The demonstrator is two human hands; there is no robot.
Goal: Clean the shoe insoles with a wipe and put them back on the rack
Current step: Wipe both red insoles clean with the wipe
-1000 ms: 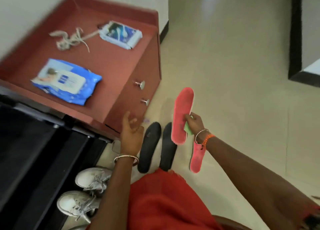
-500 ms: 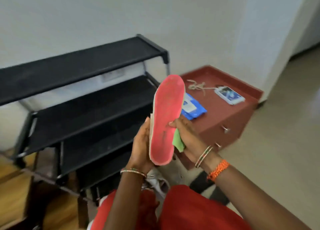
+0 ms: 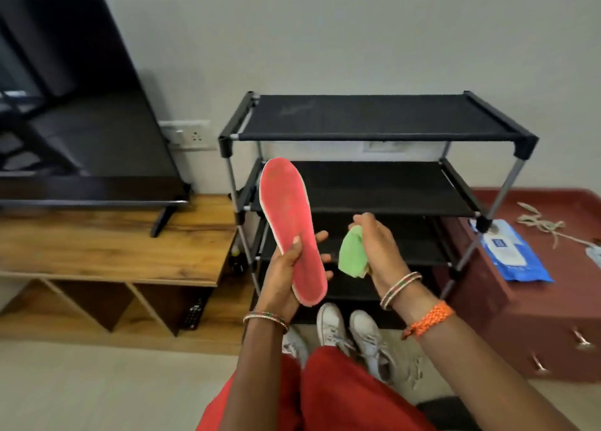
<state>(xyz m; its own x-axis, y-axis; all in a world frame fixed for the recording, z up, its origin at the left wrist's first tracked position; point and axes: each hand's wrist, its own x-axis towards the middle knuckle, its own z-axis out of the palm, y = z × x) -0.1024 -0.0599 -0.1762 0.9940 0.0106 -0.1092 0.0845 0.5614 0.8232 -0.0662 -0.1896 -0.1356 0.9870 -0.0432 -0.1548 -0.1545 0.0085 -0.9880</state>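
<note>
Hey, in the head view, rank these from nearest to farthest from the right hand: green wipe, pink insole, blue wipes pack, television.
1. green wipe, gripped in the right hand itself.
2. pink insole, just left, in the left hand.
3. blue wipes pack, off right on the red cabinet.
4. television, far left.

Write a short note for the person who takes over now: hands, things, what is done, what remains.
Left hand holds the pink insole upright by its lower half. Right hand grips the green wipe, apart from the insole. The rack stands behind, its visible shelves bare. White shoes are on the floor below.
Done: insole and wipe in hand.
Left: wipe it, put it on the rack.
</note>
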